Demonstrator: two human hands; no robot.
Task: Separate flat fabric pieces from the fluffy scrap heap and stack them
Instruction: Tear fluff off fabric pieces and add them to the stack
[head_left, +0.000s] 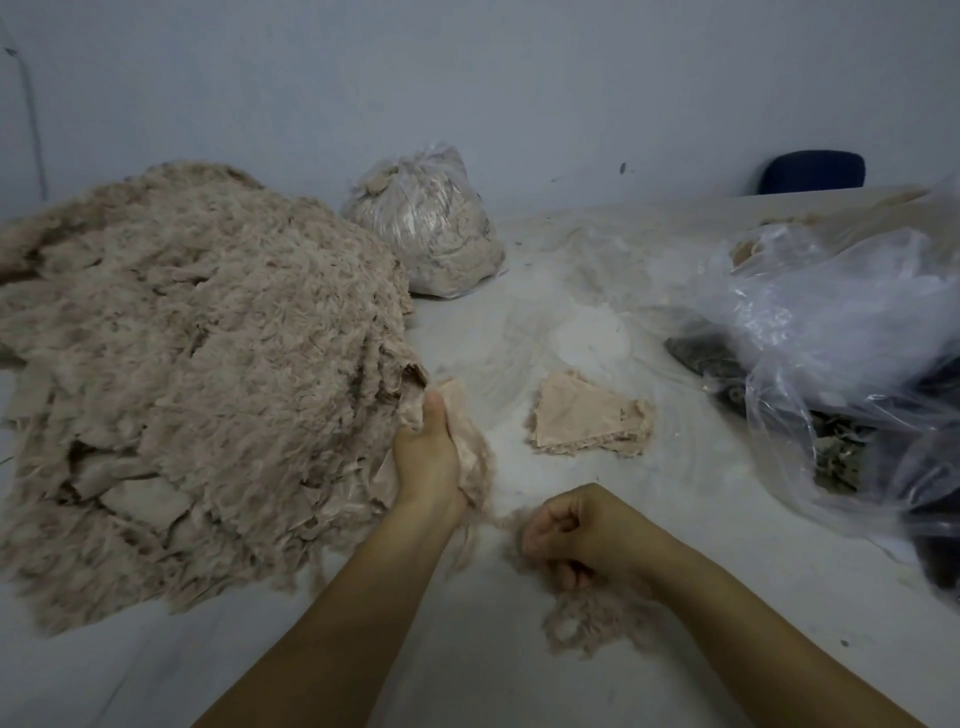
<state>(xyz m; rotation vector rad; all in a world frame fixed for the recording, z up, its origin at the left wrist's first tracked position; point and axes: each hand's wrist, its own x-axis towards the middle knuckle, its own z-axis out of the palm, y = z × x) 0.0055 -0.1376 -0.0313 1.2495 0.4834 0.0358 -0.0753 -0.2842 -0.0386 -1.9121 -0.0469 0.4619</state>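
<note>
Right hand (566, 535) grip full of fluff (587, 618), left (426, 457) gripping fabric piece (470, 441), dusty white table (519, 686), pale wall (519, 93).

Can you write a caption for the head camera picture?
Left hand grips a fabric piece at the fluffy heap; right hand pulls fluff.

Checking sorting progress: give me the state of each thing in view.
Left hand: grips flat fabric piece at heap's edge.
Right hand: curled round fluff tuft.
Fluffy scrap heap: piled, large.
Flat-piece stack: small, on table.
Far bag: tied, full.
Near bag: open.
</note>
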